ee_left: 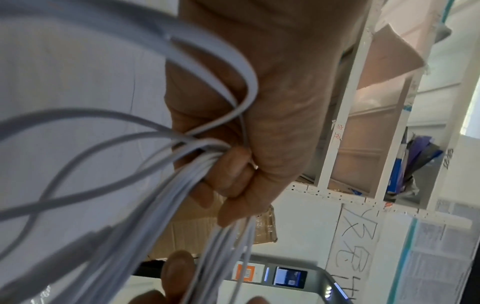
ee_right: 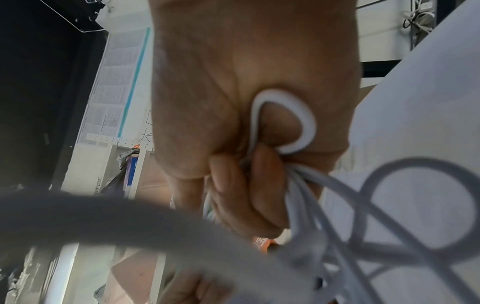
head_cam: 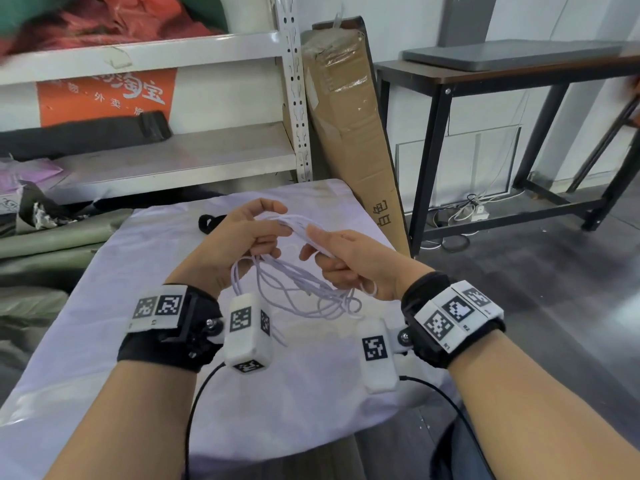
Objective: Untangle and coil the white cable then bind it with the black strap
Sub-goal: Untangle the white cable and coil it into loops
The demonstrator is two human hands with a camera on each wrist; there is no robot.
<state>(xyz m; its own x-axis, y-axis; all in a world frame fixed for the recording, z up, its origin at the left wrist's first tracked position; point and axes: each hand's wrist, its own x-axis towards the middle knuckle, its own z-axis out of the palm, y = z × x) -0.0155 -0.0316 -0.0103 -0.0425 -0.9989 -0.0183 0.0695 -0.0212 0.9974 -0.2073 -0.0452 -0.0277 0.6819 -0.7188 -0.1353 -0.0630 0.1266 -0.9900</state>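
Both-handed, curled fingers (ee_left: 233, 170) clamp the white cable (head_cam: 304, 292) strands.

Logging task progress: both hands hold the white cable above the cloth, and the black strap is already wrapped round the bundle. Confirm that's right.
Not right about the black strap: the head view shows it lying on the cloth beyond the left hand, not wrapped round anything. The rest stands: left hand and right hand both hold the white cable above the cloth.

A storeroom: metal shelving (head_cam: 294, 98), tall taped carton (head_cam: 349, 126), bare concrete floor (head_cam: 554, 271).
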